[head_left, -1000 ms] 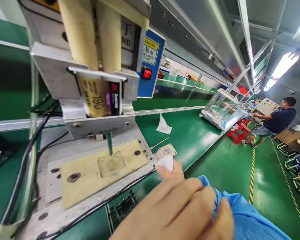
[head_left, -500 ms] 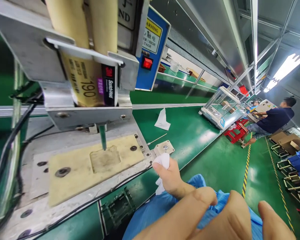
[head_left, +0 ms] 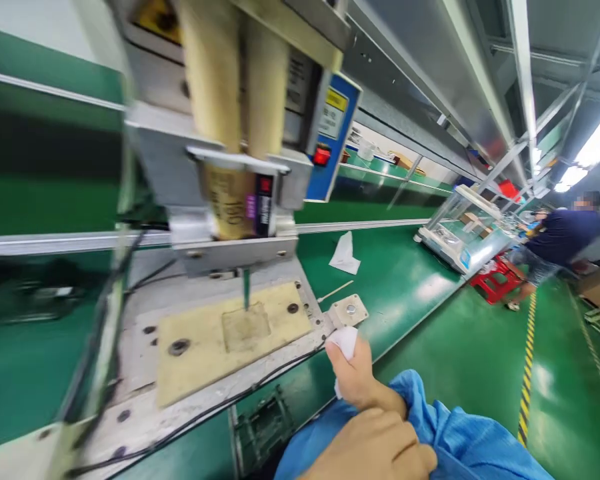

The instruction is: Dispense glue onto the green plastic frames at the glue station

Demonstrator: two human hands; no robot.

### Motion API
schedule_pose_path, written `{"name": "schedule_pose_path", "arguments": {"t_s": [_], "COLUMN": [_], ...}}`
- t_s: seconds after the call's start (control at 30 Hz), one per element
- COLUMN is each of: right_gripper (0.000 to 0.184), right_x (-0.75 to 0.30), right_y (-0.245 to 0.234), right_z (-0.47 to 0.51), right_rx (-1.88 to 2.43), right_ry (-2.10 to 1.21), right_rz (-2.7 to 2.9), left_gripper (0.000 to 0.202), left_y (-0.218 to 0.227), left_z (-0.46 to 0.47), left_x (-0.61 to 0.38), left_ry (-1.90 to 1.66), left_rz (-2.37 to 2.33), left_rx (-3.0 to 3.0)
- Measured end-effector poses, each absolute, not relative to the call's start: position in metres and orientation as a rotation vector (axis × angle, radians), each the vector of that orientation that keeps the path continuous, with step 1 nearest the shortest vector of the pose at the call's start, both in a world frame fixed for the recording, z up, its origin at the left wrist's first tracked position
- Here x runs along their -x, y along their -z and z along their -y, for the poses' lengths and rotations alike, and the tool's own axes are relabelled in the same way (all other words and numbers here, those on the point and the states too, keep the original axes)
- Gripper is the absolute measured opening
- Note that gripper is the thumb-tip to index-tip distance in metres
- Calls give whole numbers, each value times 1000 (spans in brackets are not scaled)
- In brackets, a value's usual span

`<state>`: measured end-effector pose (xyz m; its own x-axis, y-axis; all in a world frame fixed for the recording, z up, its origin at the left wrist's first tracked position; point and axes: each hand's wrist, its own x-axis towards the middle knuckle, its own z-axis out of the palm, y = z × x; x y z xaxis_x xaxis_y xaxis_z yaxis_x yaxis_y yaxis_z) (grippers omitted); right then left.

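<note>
Though visible above and below, white tissue (head_left: 347, 340) within right hand's (head_left: 359, 373) closed grip, left hand's (head_left: 373, 445) grip unclear.

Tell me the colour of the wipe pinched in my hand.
The wipe is white; it shows best in the head view.

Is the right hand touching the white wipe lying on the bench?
Apart: the head view shows green bench and a metal block between the right hand and the lying wipe.
</note>
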<state>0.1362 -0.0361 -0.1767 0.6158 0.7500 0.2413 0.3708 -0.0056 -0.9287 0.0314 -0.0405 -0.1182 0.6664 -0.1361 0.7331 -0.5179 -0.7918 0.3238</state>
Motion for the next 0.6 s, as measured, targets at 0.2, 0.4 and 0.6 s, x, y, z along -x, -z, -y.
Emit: {"name": "schedule_pose_path", "arguments": {"t_s": [0.2,0.4,0.6], "right_gripper": [38,38,35], "right_x": [-138,-134,-152], "right_y": [193,198,176], "right_z": [37,35,44], "right_rx": [1645,1674,1717], "right_ry": [-378,-279,-63], "right_rz": [1055,1169,1051], "left_gripper": [16,18,49], "left_y": [132,168,187], "left_z": [25,24,16], "left_x": [-33,-36,-43], "left_ry": [-976,-840,-1025], "left_rz": [254,135,170], "left_rx": [-2045,-2096,-2237]}}
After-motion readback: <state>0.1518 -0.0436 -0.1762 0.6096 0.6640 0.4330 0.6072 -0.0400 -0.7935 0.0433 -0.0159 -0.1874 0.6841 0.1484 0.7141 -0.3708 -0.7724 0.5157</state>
